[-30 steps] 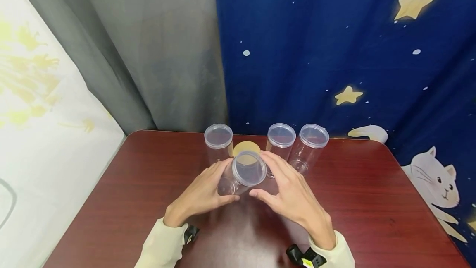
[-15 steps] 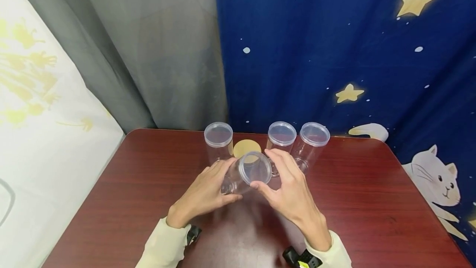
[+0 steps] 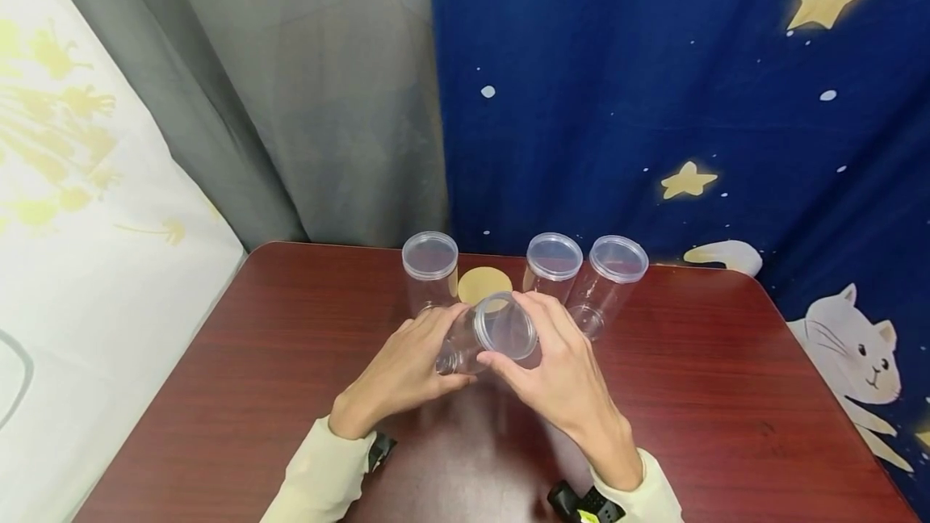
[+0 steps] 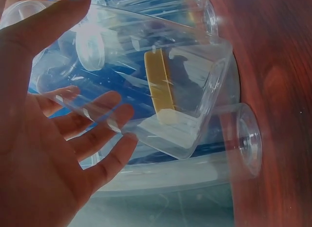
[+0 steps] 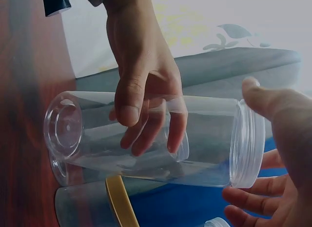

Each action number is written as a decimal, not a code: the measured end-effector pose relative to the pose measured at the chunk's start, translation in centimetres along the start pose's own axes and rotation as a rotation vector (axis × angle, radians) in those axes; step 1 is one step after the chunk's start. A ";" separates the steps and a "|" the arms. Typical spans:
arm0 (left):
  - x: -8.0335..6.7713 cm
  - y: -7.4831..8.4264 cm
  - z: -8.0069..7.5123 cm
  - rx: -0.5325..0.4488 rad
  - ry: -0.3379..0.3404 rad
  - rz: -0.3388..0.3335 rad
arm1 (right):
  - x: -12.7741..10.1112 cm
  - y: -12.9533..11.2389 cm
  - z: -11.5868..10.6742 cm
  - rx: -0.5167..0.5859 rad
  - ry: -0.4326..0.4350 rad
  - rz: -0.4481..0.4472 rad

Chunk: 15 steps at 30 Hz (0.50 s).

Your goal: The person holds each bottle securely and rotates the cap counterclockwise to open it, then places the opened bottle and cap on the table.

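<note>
Clear cylindrical plastic jar (image 3: 483,337): now tilted further, above the dark red wooden bench (image 3: 240,361). Left hand (image 3: 403,370) wraps its body; right hand (image 3: 563,382) has closed fingers on its clear lid (image 3: 506,325).

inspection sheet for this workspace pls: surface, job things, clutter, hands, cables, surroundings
Surface: dark red wooden table, glossy, rounded corners.
Job's things: clear plastic jar with clear lid, lifted and tilted, held between both hands.
Clutter: three more lidded clear jars upright at the far edge, left, middle, right; a tan round lid lies flat between the left and middle ones.
Hands: left hand grips the jar's body; right hand grips its lid end, thumb and fingers round the lid.
Cables: nothing seen.
Surroundings: grey curtain, blue star-print cloth with a white cat, white cloth at left.
</note>
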State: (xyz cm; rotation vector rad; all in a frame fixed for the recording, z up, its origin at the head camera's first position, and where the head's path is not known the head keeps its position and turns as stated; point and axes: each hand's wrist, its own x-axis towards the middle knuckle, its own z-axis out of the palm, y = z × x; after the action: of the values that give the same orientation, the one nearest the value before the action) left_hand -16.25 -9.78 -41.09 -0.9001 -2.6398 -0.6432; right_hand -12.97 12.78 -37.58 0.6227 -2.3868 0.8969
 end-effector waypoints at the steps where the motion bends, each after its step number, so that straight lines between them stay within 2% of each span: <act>1: 0.0 0.0 0.0 0.001 -0.002 -0.003 | 0.0 0.0 0.1 -0.006 -0.001 -0.006; 15: -0.1 -0.4 0.0 -0.020 -0.051 -0.024 | 0.2 0.4 -0.5 -0.013 -0.121 -0.094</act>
State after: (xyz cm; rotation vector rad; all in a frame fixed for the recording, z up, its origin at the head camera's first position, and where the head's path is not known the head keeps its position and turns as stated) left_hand -16.41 -10.12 -41.32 -0.9027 -2.6981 -0.6618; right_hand -13.18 13.36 -37.35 0.7974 -2.4453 0.8239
